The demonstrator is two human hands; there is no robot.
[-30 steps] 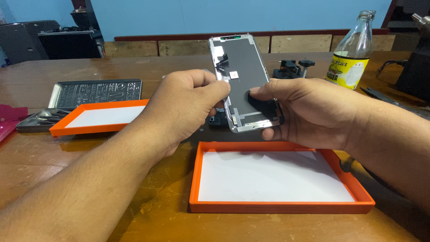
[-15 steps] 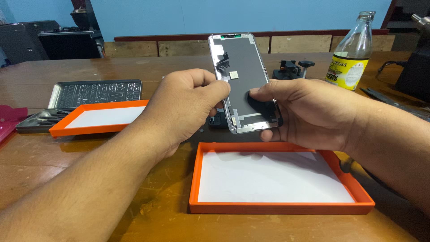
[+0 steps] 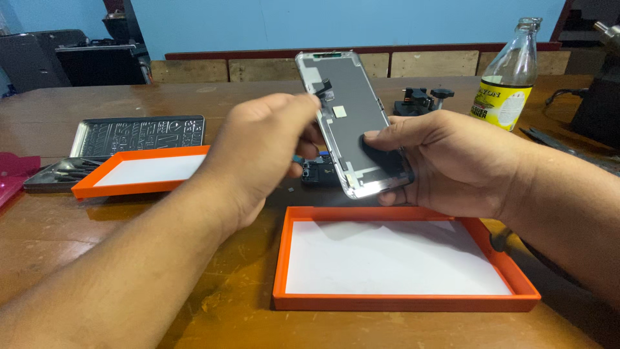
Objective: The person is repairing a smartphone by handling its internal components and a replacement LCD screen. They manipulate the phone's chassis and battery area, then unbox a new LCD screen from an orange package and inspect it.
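A worn brown wooden surface point(image 3: 116, 271) fills the frame, backed by a blue wall point(image 3: 258, 22) with a strip of pale wooden panels along the far edge. In the lower centre sits a large orange tray point(image 3: 294, 258) lined in white; a smaller orange tray point(image 3: 139, 171) lies at centre left, beside a grey metal tool case point(image 3: 135, 134) embossed with patterns.

Above the larger tray, the right hand point(image 3: 462, 165) closes its grip on the lower end of a phone screen panel point(image 3: 352, 123), held tilted with its dark inner side up. The left hand point(image 3: 258, 152) pinches a small black flex connector point(image 3: 323, 87) near the panel's top left edge.

Compared with a second ago, the left hand's fingertips have risen from the panel's middle to that upper connector; the right hand and panel have barely shifted.

At upper right stands a clear glass bottle point(image 3: 513, 71), uncapped, wearing a yellow label with dark lettering across its lower body.
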